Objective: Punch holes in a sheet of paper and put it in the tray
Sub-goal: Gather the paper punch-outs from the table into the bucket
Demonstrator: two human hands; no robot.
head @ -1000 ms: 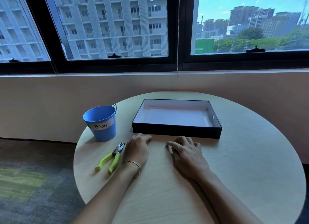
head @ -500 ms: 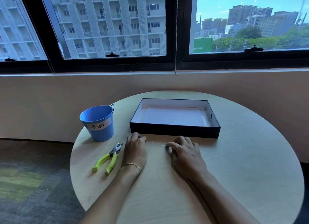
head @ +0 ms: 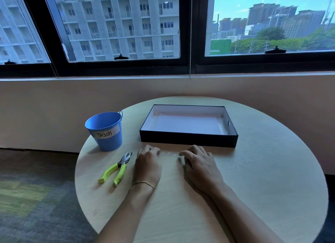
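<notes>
From the head view, the sheet of paper [head: 190, 124] lies flat inside the black tray [head: 188, 139] at the far side of the round desk [head: 272, 170], with small holes along its left edge. Just in front of the tray, both hands rest palm down on the desk. The left hand [head: 147, 163] has loosely curled fingers and holds nothing, and the right hand [head: 199, 165] is relaxed with its forefinger reaching out. A few white paper dots [head: 169, 153] lie between them. Left of the left hand lies the green-handled hole punch [head: 117, 167], and beyond it stands a blue bucket [head: 107, 132] labelled "Trash".
</notes>
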